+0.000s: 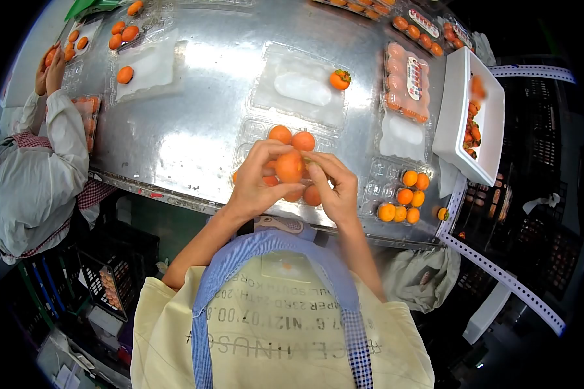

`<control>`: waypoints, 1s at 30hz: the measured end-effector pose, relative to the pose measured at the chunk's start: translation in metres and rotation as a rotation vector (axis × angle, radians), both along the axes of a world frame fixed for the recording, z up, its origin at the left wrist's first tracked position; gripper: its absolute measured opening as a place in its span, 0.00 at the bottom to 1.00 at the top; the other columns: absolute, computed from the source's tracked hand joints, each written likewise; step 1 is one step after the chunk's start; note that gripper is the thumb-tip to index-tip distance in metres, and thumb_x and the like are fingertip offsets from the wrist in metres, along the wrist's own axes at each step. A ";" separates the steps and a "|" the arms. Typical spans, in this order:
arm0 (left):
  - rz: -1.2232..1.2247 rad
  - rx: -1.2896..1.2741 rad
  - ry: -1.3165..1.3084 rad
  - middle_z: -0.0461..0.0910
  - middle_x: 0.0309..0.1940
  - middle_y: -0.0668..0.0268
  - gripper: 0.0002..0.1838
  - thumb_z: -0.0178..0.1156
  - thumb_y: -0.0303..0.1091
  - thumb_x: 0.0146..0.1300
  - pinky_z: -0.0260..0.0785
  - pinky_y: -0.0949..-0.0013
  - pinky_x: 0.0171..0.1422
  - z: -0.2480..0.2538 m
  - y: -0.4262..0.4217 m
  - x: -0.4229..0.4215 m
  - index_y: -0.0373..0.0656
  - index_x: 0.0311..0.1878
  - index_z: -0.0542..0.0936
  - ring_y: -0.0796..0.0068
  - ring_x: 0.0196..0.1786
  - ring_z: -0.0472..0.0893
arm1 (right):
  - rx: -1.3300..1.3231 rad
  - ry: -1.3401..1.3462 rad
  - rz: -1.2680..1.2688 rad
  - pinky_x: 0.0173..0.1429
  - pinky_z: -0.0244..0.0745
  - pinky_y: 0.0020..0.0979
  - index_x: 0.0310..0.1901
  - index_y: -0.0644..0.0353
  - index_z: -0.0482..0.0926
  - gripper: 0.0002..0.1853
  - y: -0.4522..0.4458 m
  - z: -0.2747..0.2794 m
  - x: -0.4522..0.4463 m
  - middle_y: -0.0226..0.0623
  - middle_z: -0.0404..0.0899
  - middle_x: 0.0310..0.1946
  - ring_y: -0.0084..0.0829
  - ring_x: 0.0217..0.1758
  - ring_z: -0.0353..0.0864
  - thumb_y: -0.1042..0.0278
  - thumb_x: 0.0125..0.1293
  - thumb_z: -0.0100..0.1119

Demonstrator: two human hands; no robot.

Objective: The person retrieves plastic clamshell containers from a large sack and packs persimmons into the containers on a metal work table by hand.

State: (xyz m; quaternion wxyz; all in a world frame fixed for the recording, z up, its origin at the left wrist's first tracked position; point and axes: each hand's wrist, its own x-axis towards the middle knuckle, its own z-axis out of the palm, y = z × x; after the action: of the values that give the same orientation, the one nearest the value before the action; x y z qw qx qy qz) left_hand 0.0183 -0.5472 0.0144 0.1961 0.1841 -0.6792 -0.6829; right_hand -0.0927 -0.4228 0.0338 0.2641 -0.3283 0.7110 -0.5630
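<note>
At the centre of the frame, one orange fruit [289,166] is sitting between both hands, above a clear tray [256,128] on the worktop [194,123]. Left hand [256,175] is clamping its grip on the fruit from the left, thumb below, fingers over the top. Right hand [334,188] is meeting it from the right, fingertips bunching at a green bit [307,160]; cannot tell if that grip is pinching firmly. Key relation: the green bit is pointing right, toward the right hand, so that hand is lying nearer to it. Fruit is looking round, showing no clear long axis.
</note>
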 end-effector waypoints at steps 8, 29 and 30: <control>0.033 -0.311 -0.158 0.65 0.49 0.59 0.33 0.71 0.27 0.42 0.73 0.70 0.44 0.007 0.002 -0.003 0.42 0.55 0.70 0.66 0.51 0.72 | 0.065 0.122 0.027 0.47 0.75 0.30 0.53 0.67 0.73 0.18 -0.008 -0.008 0.009 0.46 0.78 0.43 0.34 0.45 0.79 0.67 0.64 0.55; 0.237 0.042 -0.189 0.75 0.45 0.67 0.17 0.59 0.21 0.57 0.66 0.81 0.37 -0.025 -0.036 0.019 0.37 0.51 0.73 0.86 0.37 0.73 | -0.530 -0.275 -0.638 0.62 0.66 0.27 0.57 0.70 0.65 0.33 0.161 0.029 -0.270 0.42 0.72 0.52 0.30 0.58 0.70 0.43 0.66 0.49; 0.238 0.073 -0.174 0.75 0.45 0.67 0.17 0.59 0.21 0.57 0.66 0.82 0.37 -0.026 -0.034 0.014 0.37 0.51 0.73 0.86 0.36 0.73 | -0.554 -0.523 -0.649 0.70 0.59 0.31 0.61 0.83 0.51 0.47 0.186 0.034 -0.303 0.58 0.60 0.61 0.39 0.67 0.60 0.37 0.63 0.46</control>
State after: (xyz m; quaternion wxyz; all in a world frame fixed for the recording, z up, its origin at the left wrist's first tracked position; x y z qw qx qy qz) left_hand 0.0320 -0.5816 -0.0117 0.2092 0.3289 -0.6417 -0.6604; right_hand -0.3958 -0.2369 0.0680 0.1475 0.0042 0.5102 -0.8473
